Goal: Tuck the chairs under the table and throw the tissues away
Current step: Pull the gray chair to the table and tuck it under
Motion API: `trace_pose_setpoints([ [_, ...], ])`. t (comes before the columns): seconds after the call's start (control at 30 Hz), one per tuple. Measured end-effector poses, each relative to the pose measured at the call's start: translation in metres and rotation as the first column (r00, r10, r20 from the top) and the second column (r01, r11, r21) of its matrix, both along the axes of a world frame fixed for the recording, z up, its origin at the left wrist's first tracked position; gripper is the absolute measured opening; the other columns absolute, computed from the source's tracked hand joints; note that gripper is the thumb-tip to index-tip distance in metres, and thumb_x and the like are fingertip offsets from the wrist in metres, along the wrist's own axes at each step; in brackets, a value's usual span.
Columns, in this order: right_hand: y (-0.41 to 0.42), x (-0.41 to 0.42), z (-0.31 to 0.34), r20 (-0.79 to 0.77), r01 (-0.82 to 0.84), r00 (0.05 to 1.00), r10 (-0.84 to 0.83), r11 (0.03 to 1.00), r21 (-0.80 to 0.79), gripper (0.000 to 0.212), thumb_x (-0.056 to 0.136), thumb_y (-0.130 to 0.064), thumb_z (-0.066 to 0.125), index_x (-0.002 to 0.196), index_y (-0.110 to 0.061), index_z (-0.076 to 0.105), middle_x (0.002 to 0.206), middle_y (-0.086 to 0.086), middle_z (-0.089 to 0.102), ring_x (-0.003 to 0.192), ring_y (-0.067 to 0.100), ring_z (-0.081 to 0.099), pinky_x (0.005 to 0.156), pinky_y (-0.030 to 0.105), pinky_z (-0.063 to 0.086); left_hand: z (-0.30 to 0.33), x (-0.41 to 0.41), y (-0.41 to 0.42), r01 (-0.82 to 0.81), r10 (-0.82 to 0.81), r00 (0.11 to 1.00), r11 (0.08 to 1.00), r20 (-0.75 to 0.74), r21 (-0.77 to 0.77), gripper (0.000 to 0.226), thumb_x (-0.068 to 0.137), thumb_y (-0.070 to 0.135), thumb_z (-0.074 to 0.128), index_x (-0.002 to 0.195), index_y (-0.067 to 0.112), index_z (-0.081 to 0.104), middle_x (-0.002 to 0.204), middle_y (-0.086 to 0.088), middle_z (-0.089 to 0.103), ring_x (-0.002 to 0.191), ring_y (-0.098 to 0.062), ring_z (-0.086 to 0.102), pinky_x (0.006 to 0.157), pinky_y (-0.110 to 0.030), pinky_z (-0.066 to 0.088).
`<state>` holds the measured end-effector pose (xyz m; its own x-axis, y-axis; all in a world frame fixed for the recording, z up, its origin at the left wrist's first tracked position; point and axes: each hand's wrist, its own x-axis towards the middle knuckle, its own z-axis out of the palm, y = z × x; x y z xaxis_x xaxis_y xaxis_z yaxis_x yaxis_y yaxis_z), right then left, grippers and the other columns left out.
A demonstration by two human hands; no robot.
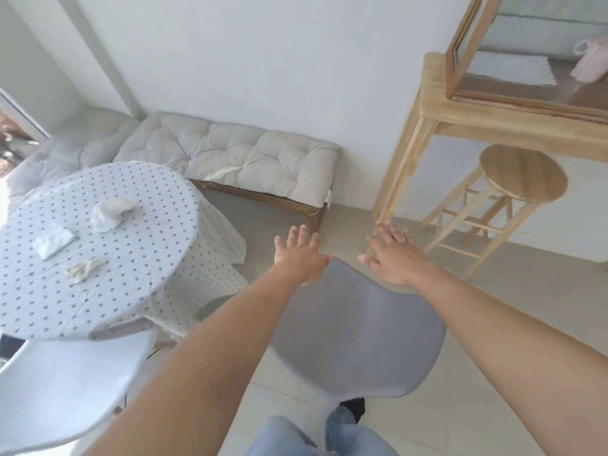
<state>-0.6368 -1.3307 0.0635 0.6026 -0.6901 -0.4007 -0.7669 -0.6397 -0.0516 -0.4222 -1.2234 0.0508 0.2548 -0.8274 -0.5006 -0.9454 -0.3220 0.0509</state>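
Note:
A grey chair [358, 334] stands in front of me, away from the round table [138, 264] with its dotted cloth. My left hand [299, 255] and my right hand [391, 255] are stretched out over the chair's far edge, fingers spread, holding nothing. A white chair [65, 386] sits at the table's near edge, lower left. Three crumpled tissues lie on the table: a big tissue [110, 212], a flat tissue [54, 241] and a small tissue [82, 269].
A cushioned bench [237, 159] runs along the far wall. A wooden console table [437, 126] with a round wooden stool [523, 174] under it stands at the right. Tiled floor lies between them.

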Motion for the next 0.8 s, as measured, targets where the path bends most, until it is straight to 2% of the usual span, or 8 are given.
trace_pose_setpoints([
  [0.33,0.001,0.010,-0.011,0.001,-0.226,0.974,0.226,0.974,-0.001,0.073,0.103,-0.066,0.023,0.162,-0.024,0.018,0.173,0.007,-0.008,0.158,0.026,-0.012,0.126,0.056,0.002,0.001,-0.025,0.042,-0.265,0.265,0.964,0.963,-0.009,-0.052,0.076,0.108,0.064,0.020,0.168,0.022,-0.001,0.177,-0.009,-0.013,0.162,-0.034,-0.015,0.127,-0.066,0.000],
  [0.8,0.044,-0.074,-0.035,-0.051,-0.389,0.918,0.393,0.919,0.063,0.075,0.102,-0.068,0.021,0.163,-0.024,0.015,0.173,0.007,-0.006,0.159,0.027,-0.008,0.127,0.056,0.006,-0.047,-0.135,0.112,-0.404,0.405,0.911,0.914,-0.080,0.031,0.076,0.108,0.062,0.019,0.168,0.021,-0.001,0.176,-0.010,-0.013,0.162,-0.034,-0.015,0.127,-0.066,0.000],
])
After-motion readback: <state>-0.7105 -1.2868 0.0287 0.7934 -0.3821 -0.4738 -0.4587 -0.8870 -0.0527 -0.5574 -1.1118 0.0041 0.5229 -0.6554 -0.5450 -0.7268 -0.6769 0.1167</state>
